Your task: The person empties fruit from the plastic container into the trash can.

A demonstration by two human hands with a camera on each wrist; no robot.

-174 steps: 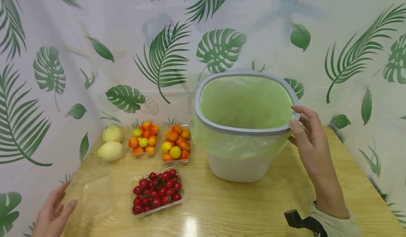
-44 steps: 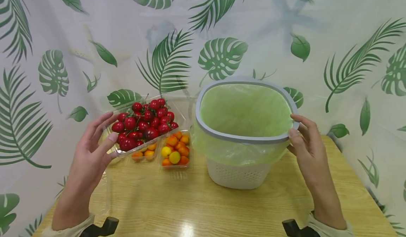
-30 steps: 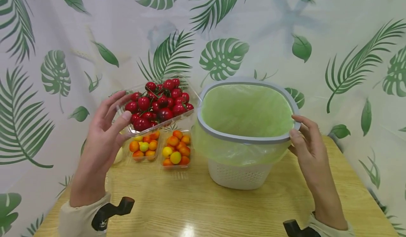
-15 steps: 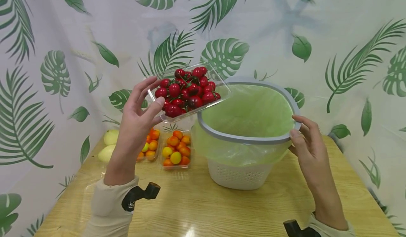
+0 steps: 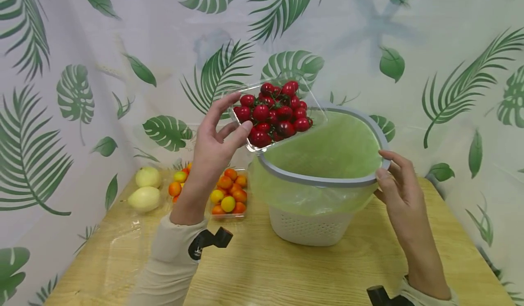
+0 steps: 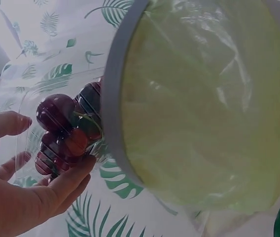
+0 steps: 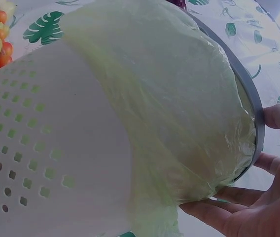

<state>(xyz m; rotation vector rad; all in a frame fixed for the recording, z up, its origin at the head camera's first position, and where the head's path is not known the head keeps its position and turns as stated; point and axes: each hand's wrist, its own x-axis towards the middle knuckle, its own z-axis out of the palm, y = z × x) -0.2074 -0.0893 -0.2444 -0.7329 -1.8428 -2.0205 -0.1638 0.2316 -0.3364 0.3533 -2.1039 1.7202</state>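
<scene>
In the head view, a white perforated bin (image 5: 311, 226) stands on the wooden table (image 5: 286, 274), with a green liner (image 5: 303, 201) folded out over its top and a grey rim (image 5: 315, 181) around its mouth. The left hand (image 5: 217, 147) pinches the left end of a clear tray (image 5: 258, 148) between thumb and fingers, holding it above the left part of the bin's mouth; the tray carries red round fruits (image 5: 278, 112) on green stems. Whether its underside touches the bin I cannot tell. The right hand (image 5: 403, 188) pinches the grey rim at the bin's right end. Just left of the bin lies a box of orange and yellow fruits (image 5: 229, 203); farther left, partly behind the left forearm, come more small orange fruits (image 5: 174, 189), and beyond those two pale yellow fruits (image 5: 144, 199). A faint clear plastic piece (image 5: 141, 247) lies well to the bin's left, on the near side. Behind the bin hangs a leaf-printed cloth (image 5: 163, 37). In the left wrist view, fingers lie against the clear tray, beside the bin's rim, with dark red fruits showing through the plastic. In the right wrist view, thumb and fingers lie on either side of the bin's rim, some fingers against the liner.
</scene>
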